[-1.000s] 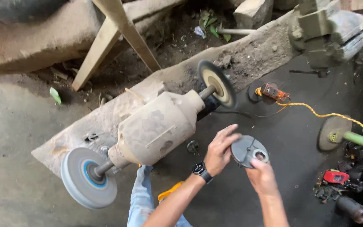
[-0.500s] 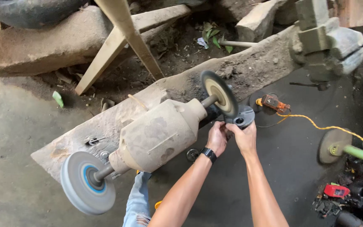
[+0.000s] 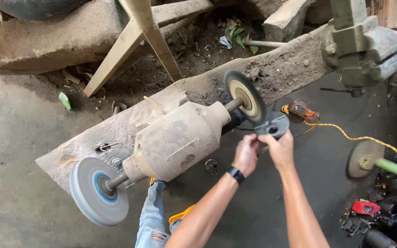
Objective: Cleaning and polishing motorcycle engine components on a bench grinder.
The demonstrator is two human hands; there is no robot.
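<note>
Your left hand (image 3: 246, 154) and right hand (image 3: 279, 149) both closed on flat grey round metal disc (image 3: 273, 125), pinched at its near edge. Disc sits just below tan-faced grinding wheel (image 3: 246, 96) on dusty double-ended bench grinder (image 3: 175, 140), far edge at wheel. Judged: stiff, thin, fairly light, edges maybe sharp. Grip rim firmly, keep your fingers off wheel face.

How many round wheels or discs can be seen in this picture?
4: a grey wheel on the grinder's near end, a pale wheel on its far end, the dark disc in both hands, and a disc on the floor at right. Others may be hidden in the clutter.
</note>
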